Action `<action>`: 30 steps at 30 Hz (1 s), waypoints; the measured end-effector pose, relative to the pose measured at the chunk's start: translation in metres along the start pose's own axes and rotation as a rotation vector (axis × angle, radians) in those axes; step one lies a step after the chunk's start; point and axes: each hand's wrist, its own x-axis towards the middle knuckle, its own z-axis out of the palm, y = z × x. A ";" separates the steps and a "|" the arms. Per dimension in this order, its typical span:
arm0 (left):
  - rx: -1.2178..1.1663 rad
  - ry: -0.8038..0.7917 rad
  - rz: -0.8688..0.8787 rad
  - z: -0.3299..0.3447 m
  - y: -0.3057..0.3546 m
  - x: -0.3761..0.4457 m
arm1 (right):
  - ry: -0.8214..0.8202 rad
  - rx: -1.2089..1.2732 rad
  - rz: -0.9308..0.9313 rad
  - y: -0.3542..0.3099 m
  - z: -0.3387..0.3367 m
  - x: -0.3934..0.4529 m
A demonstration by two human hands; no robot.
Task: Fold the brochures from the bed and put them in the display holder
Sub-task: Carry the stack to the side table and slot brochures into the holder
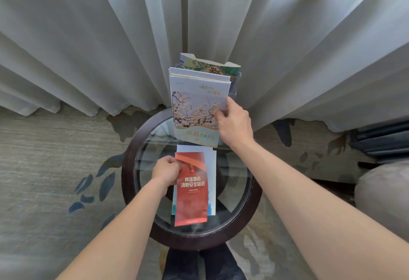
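The right hand (234,122) pinches the blossom brochure (197,111); slide it straight down into the holder (235,84). The left hand (166,172) grips the red brochure (191,191).

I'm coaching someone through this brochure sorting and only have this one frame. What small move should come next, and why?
Probably settle the blossom brochure fully into the display holder and let go. The right hand grips its right edge while it stands at the front of the stack there, above the round glass table. The left hand holds the red brochure with other sheets behind it, waiting their turn.
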 end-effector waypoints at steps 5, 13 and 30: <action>0.125 0.026 0.102 0.011 0.002 0.017 | -0.006 -0.010 0.007 0.012 0.008 0.000; 0.258 0.137 0.172 0.021 0.004 0.039 | -0.009 -0.027 0.052 0.037 0.019 0.005; 0.023 0.410 0.810 0.003 0.126 -0.030 | 0.071 0.066 -0.037 -0.005 -0.024 0.019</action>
